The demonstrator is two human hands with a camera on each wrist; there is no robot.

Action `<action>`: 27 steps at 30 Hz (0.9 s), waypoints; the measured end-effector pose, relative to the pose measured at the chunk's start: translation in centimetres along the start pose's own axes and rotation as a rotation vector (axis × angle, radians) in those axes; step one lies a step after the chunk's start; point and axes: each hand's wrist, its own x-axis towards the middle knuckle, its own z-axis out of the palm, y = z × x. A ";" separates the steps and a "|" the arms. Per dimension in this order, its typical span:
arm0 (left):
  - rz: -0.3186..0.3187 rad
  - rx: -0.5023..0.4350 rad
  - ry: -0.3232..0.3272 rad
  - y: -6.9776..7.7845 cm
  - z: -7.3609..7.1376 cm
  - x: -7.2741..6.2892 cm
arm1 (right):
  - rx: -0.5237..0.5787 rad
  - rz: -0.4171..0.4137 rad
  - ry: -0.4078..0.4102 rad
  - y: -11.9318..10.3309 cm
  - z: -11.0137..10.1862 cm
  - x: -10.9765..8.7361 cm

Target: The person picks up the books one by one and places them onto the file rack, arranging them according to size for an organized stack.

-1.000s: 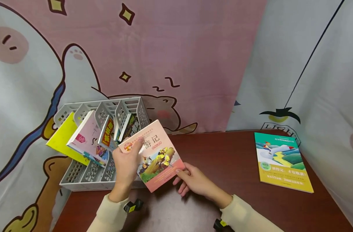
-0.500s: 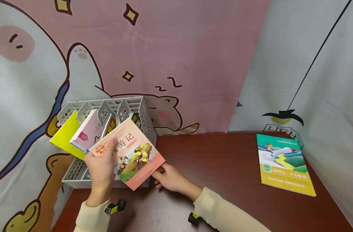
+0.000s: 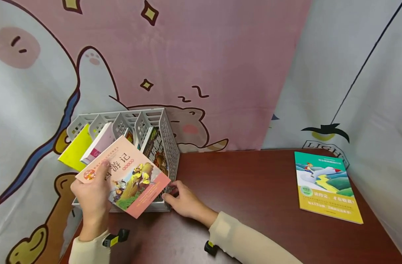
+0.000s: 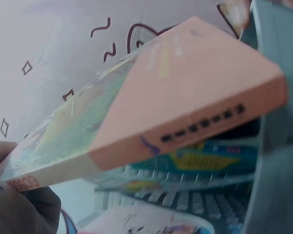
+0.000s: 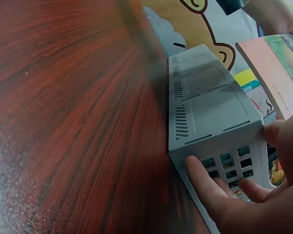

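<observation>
My left hand (image 3: 92, 196) grips a pink paperback book (image 3: 133, 179) by its left edge, thumb on the illustrated cover. The book is tilted in front of a grey divided book rack (image 3: 171, 146), hiding part of its compartments. In the left wrist view, the book's pink spine (image 4: 200, 126) faces the camera beside the rack wall. My right hand (image 3: 187, 201) holds the rack's front right corner. In the right wrist view, its fingers (image 5: 205, 187) lie against the perforated side wall (image 5: 229, 165), with the thumb at the front edge.
The rack holds a yellow book (image 3: 77, 148), a pale pink book (image 3: 98, 143) and a dark comic-style book (image 3: 157, 150), among others. A green and yellow book (image 3: 328, 187) lies flat on the brown table (image 3: 240, 183) at right. A printed cloth (image 3: 227, 73) hangs behind.
My left hand has carried the pink book leftward, across the front of the rack. The right hand has left the book's lower corner and moved left onto the rack's corner.
</observation>
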 end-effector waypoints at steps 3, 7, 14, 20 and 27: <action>0.018 -0.017 0.033 0.4 -0.9 0.8 | -0.039 0.008 0.016 0.0 0.1 0.1; 0.063 -0.008 0.079 1.0 -1.7 1.6 | -0.044 0.012 0.018 0.1 0.2 0.1; 0.199 -0.013 0.133 2.4 -2.5 2.9 | -0.045 0.013 0.018 0.4 0.2 0.2; 0.328 0.043 0.172 3.3 -2.1 3.5 | -0.051 0.022 0.008 0.4 0.0 0.2; 0.448 0.297 0.207 3.3 -0.6 3.8 | -0.064 -0.003 -0.001 0.4 0.0 0.2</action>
